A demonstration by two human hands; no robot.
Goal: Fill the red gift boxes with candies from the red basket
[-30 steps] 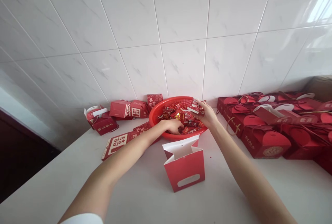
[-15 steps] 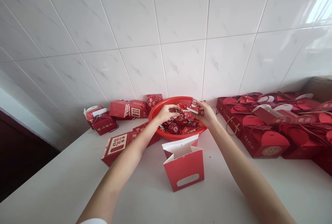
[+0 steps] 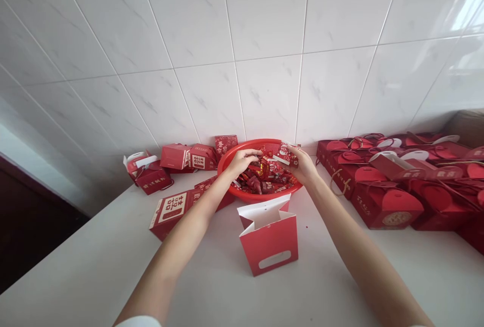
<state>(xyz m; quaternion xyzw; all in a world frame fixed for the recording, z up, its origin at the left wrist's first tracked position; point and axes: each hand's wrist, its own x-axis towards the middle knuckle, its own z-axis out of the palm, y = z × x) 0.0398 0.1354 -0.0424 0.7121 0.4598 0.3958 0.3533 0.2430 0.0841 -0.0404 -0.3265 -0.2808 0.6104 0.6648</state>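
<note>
A red plastic basket (image 3: 260, 198) full of red wrapped candies (image 3: 266, 169) stands against the wall. My left hand (image 3: 242, 162) reaches over its left side, fingers stretched out and thumb a little apart, just above the candies. At the basket's right side, my right hand (image 3: 304, 166) grips a small red-and-white printed packet (image 3: 286, 154); its fingers partly cover it. In front of the basket, a red paper gift box (image 3: 270, 238) with an oval cut-out stands upright, its top open.
Many folded red gift boxes (image 3: 387, 201) with rope handles crowd the right side. More red boxes lie on the left, including one with a large cream label (image 3: 173, 208). All rest on a white table (image 3: 212, 286) against a tiled wall (image 3: 268, 95).
My left hand's fingers have straightened and spread from a curled pose over the candies. My right hand still holds the packet in nearly the same place. The camera has shifted slightly.
</note>
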